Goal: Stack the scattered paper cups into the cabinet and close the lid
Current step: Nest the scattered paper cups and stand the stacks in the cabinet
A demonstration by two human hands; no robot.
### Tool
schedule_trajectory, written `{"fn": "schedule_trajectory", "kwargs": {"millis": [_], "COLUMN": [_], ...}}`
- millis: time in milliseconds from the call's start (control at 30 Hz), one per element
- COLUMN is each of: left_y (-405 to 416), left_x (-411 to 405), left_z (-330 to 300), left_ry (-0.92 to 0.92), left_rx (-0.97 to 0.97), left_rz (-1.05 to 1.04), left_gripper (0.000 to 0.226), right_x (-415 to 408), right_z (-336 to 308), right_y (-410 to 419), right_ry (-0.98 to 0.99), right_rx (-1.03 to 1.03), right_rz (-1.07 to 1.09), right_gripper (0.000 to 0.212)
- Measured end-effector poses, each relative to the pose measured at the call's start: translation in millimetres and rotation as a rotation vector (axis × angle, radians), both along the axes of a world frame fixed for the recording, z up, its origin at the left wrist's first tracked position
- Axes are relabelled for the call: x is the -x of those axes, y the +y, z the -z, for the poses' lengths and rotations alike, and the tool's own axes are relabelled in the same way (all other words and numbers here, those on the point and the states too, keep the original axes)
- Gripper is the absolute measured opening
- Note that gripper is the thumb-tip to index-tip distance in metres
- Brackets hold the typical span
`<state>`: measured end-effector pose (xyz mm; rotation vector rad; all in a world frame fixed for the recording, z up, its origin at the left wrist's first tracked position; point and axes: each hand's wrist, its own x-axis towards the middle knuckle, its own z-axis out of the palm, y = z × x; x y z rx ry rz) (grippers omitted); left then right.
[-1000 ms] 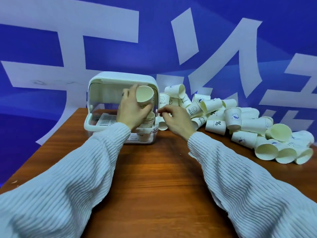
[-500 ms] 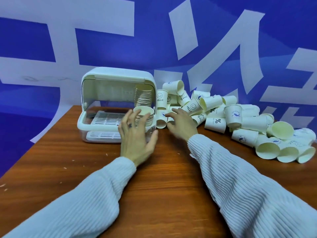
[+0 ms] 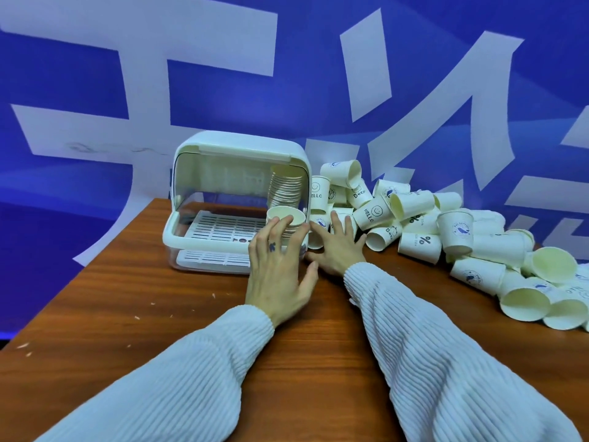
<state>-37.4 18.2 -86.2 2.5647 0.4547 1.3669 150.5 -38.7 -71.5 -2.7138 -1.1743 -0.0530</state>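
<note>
A white plastic cabinet (image 3: 191, 240) stands at the far left of the wooden table with its lid (image 3: 242, 148) flipped up. Inside, at its right end, stands a tall stack of cups (image 3: 286, 189) and in front of it a shorter stack (image 3: 285, 216). My left hand (image 3: 277, 272) hovers just in front of the shorter stack with its fingers spread and nothing in it. My right hand (image 3: 338, 247) lies open beside the cabinet's right wall, fingertips at the edge of the pile of scattered paper cups (image 3: 452, 231).
The loose cups run from the cabinet's right side toward the table's right edge, several lying on their sides. A blue and white banner (image 3: 287, 74) closes off the back. The wooden table (image 3: 159, 314) has small paper scraps near its left edge.
My left hand set its cup on the shorter stack inside the cabinet, let go and drew back toward me. My right hand shifted slightly toward the pile. The camera view tilted.
</note>
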Motion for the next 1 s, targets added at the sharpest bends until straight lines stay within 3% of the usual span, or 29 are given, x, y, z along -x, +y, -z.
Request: {"fn": "schedule_trajectory", "kwargs": {"millis": [167, 333, 467, 567, 633, 800, 1000], "left_y": [1, 1, -3, -11, -18, -27, -23], "left_x": [2, 4, 4, 2, 2, 0, 0], "left_z": [-3, -6, -5, -3, 0, 6, 8], "left_ry": [-0.005, -0.037, -0.070, -0.013, 0.090, 0.384, 0.346], "left_rx": [0.017, 0.023, -0.103, -0.204, -0.224, -0.260, -0.038], "left_rz": [-0.001, 0.030, 0.085, 0.167, 0.199, 0.124, 0.098], "left_gripper": [0.064, 0.059, 0.040, 0.032, 0.039, 0.067, 0.047], "right_x": [15, 38, 65, 70, 62, 43, 44], "right_z": [11, 14, 16, 11, 8, 12, 11], "right_y": [2, -29, -69, -84, -88, -94, -102], "right_ry": [-0.073, -0.122, -0.104, -0.120, -0.076, 0.267, 0.263], "right_rx": [-0.202, -0.299, -0.406, -0.605, -0.772, -0.693, -0.733], "right_rz": [0.070, 0.040, -0.005, 0.037, 0.038, 0.041, 0.137], "right_gripper": [0.050, 0.050, 0.057, 0.042, 0.031, 0.046, 0.057]}}
